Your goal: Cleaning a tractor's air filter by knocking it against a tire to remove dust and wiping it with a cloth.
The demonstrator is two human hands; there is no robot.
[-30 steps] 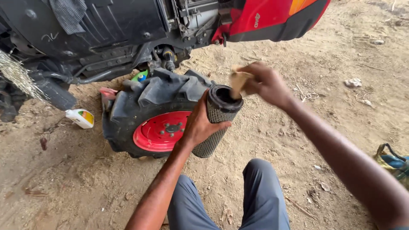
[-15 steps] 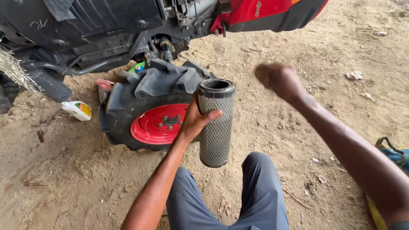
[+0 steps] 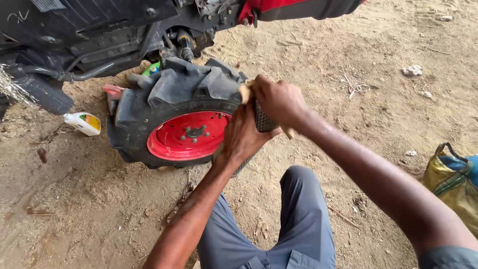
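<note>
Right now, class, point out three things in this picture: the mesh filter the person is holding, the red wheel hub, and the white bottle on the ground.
Filter (image 3: 263,122): head view, mesh wall showing between the hands.
Hub (image 3: 191,133): head view, centre of the red disc.
Bottle (image 3: 82,122): head view, white body.

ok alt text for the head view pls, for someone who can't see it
Seen from above, a person's left hand grips a mesh filter cylinder while the right hand presses a tan cloth on its top. Behind stands a tractor wheel with a red rim, on dirt ground.
</note>
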